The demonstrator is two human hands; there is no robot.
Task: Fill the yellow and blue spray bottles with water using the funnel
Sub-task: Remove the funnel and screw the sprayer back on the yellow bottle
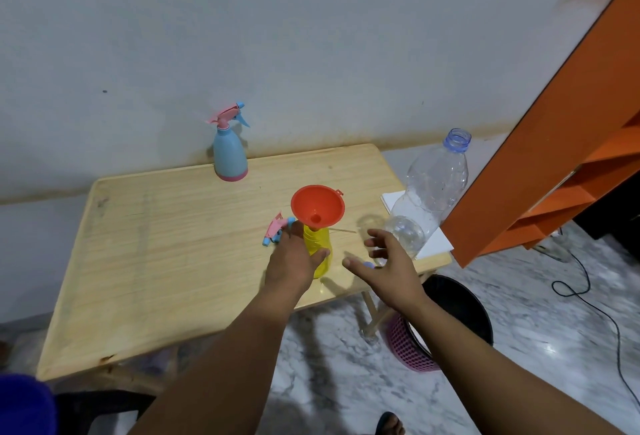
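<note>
Left hand [292, 258] grips the yellow spray bottle [320, 249] round its body near the table's [156, 244] front right, orange funnel [318, 206] seated in its neck; right hand [388, 258] hovers open, fingers spread, holding nothing, beside the clear water bottle [429, 188] at the right edge. That bottle looks thin, crushable, seemingly near empty and uncapped, so probably light, best taken mid-body. Blue spray bottle [229, 154] stands capped at the back; a loose trigger head [275, 230] lies just left of the yellow one.

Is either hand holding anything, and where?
The left hand grips the yellow bottle round its body, below the funnel. The right hand holds nothing.
</note>
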